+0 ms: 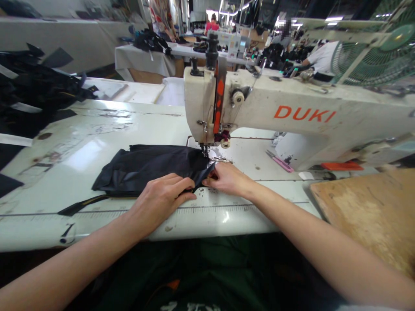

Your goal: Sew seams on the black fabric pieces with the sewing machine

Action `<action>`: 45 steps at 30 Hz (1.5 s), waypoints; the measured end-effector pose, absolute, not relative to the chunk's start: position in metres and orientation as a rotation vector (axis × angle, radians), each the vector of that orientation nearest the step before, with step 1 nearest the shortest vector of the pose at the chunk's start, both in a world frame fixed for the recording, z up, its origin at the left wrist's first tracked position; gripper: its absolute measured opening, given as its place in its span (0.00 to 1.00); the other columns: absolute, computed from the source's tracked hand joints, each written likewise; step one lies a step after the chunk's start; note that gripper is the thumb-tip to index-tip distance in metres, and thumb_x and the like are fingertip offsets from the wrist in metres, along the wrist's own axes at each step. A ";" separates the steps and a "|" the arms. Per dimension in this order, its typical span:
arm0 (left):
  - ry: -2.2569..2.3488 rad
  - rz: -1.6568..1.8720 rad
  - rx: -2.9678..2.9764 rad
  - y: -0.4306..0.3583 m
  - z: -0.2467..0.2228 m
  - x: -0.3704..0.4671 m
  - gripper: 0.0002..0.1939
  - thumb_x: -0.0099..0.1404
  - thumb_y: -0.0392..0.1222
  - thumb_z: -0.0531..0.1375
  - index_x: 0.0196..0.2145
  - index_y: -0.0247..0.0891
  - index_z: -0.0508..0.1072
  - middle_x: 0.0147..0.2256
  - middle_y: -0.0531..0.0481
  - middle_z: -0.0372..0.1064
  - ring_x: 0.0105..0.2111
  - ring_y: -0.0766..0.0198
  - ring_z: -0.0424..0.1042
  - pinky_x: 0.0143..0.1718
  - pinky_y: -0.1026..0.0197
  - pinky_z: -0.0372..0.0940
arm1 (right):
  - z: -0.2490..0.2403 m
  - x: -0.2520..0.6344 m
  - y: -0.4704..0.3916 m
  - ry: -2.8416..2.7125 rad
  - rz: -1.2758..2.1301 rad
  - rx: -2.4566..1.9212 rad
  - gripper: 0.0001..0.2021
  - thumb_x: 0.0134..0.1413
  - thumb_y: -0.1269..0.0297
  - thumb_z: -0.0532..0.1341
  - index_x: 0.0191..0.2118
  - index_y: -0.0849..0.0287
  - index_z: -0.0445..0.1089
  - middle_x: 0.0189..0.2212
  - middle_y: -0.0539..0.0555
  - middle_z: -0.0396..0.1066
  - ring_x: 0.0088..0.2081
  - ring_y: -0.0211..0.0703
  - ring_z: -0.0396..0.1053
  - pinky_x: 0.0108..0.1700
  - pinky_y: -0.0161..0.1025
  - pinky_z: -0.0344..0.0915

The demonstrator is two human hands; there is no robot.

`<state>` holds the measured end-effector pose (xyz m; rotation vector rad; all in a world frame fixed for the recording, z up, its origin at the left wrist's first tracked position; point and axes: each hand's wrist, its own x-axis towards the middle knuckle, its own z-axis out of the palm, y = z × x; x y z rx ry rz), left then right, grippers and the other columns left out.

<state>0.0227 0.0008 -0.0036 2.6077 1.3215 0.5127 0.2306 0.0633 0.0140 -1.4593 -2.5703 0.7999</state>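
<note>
A folded piece of black fabric (152, 166) lies on the white sewing table (145, 116), its right end at the needle and presser foot (204, 149) of the sewing machine (285, 108). From its near left side a zipper strip (84, 204) sticks out. My left hand (167, 190) grips the fabric's near edge between thumb and fingers. Close to the presser foot, my right hand (227, 177) pinches the fabric's right corner, which is lifted a little. Both sets of fingertips partly hide the edge they hold.
Pink-handled thread snips (280, 162) lie right of the needle, under the machine arm. An orange object (342, 166) rests by the machine's base. Dark fabric pieces (35, 95) are heaped at left. A wooden board (372, 207) stands at right, a green fan (372, 52) behind. People work farther back.
</note>
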 end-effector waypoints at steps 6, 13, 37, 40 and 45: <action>1.304 0.528 2.641 0.001 -0.006 0.022 0.08 0.71 0.46 0.55 0.39 0.40 0.70 0.33 0.53 0.71 0.34 0.62 0.70 0.36 0.62 0.61 | 0.012 0.231 0.064 -2.592 0.749 -1.423 0.08 0.51 0.62 0.61 0.24 0.58 0.67 0.23 0.49 0.68 0.27 0.39 0.62 0.28 0.34 0.52; 1.319 0.516 2.793 -0.003 -0.008 0.024 0.12 0.73 0.46 0.53 0.45 0.40 0.73 0.35 0.50 0.72 0.35 0.60 0.70 0.36 0.59 0.63 | 0.013 0.231 0.071 -2.590 0.736 -1.472 0.10 0.48 0.58 0.64 0.27 0.59 0.71 0.26 0.52 0.72 0.31 0.44 0.68 0.28 0.34 0.54; 1.301 0.337 2.959 -0.004 -0.008 0.027 0.16 0.72 0.40 0.51 0.55 0.40 0.67 0.36 0.47 0.64 0.37 0.55 0.66 0.34 0.58 0.62 | 0.025 0.228 0.083 -2.693 0.848 -1.526 0.03 0.42 0.71 0.65 0.22 0.61 0.72 0.19 0.51 0.67 0.27 0.44 0.67 0.28 0.35 0.58; 1.342 0.394 2.931 -0.005 -0.009 0.028 0.12 0.73 0.43 0.51 0.50 0.39 0.68 0.34 0.49 0.65 0.37 0.56 0.67 0.36 0.57 0.62 | 0.027 0.228 0.082 -2.691 0.842 -1.508 0.03 0.43 0.69 0.66 0.24 0.61 0.72 0.21 0.51 0.68 0.27 0.43 0.67 0.27 0.34 0.59; 1.353 0.279 2.948 -0.009 -0.008 0.026 0.15 0.71 0.33 0.50 0.52 0.44 0.66 0.37 0.50 0.64 0.35 0.58 0.65 0.32 0.60 0.60 | 0.027 0.226 0.083 -2.695 0.802 -1.503 0.07 0.41 0.64 0.67 0.27 0.62 0.73 0.23 0.52 0.70 0.28 0.44 0.69 0.27 0.33 0.61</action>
